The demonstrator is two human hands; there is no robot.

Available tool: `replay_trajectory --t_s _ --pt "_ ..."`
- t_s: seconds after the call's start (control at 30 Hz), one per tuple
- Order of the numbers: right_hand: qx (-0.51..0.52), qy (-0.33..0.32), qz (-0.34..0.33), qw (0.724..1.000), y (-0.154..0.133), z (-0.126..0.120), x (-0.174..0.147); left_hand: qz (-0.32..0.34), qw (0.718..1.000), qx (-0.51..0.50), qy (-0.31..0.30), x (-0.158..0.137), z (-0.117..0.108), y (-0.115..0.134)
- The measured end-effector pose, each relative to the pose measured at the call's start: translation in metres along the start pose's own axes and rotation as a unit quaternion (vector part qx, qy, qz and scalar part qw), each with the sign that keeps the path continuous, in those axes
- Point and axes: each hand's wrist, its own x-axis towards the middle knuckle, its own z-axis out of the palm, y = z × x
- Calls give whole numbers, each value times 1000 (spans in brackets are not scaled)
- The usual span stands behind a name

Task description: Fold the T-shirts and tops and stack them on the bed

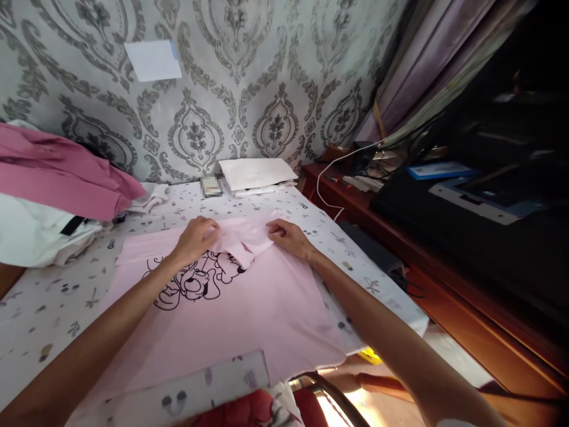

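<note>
A pale pink T-shirt with a black cartoon line print lies spread over the patterned white cover. At its far edge, a part of the cloth is turned over toward me and overlaps the print. My left hand pinches this raised cloth on the left, its fingers curled in. On the other side, my right hand grips the same cloth between thumb and fingers. Between both hands the fabric is bunched and slightly lifted.
Pink and white clothes are heaped at the left. A folded white cloth and a small blurred box lie by the wall. To the right stand a reddish-brown cabinet with a white cable and a large dark screen.
</note>
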Motion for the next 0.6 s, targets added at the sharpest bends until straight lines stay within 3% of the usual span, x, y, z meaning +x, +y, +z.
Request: replay_trajectory --t_s 0.07,0.13,0.2,0.27,0.37,0.5,0.6 --pt "4 0 -4 1000 1 0 0 131 986 79 -65 1 6 14" --pt "6 3 -9 1000 2 0 0 213 959 116 -149 3 11 28" --pt "4 6 -16 1000 2 0 0 256 932 154 -207 2 13 40" --pt "-2 7 -21 1000 2 0 0 277 915 190 -224 -2 8 49" --pt "-16 4 -27 1000 2 -1 1 303 902 234 -199 -13 -13 60" --pt "-25 -2 -35 999 1 -2 2 333 903 248 -111 -41 -42 74" --pt "-30 -8 -39 999 1 -4 3 347 895 270 -69 -71 -48 79"
